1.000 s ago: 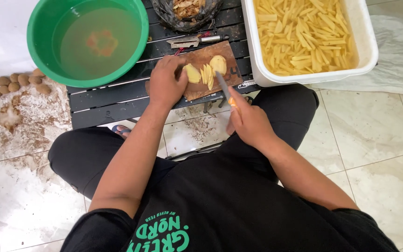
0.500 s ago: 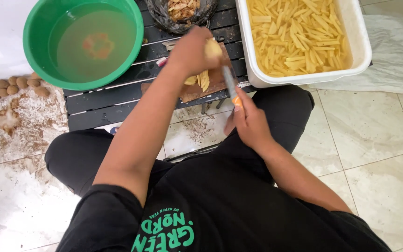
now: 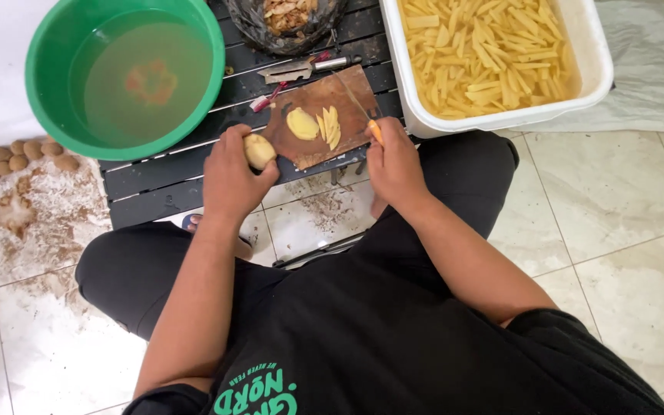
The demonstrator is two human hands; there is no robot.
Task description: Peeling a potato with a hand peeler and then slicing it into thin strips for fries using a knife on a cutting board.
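Left hand: your left hand (image 3: 230,178) is curled around a peeled potato piece (image 3: 258,151), holding it just off the near left corner of the cutting board (image 3: 347,98), above the near edge of the slatted table (image 3: 163,165)
Right hand: your right hand (image 3: 393,163) is clenched on the orange handle of a knife (image 3: 363,111) at the near right corner of the board; the blade slants up and away over the board's right side
Cutting board: brown wood, lying at the table's near edge between your two hands; on it sit a peeled potato half (image 3: 302,124) and, touching its right side, a fan of cut slices (image 3: 330,127)
Behind the board: a metal tool (image 3: 301,69) with a red-tipped end lies across the slats, just beyond the board's far edge
Left end of the table: a green basin (image 3: 44,46) of cloudy water stands there, well apart from the board
Right end: a white tub (image 3: 597,54) full of potato sticks in water, its near left corner just beside the knife
Far edge: a dark bag of peelings (image 3: 290,19), between basin and tub
Floor: small unpeeled potatoes (image 3: 28,154) in a cluster left of the table
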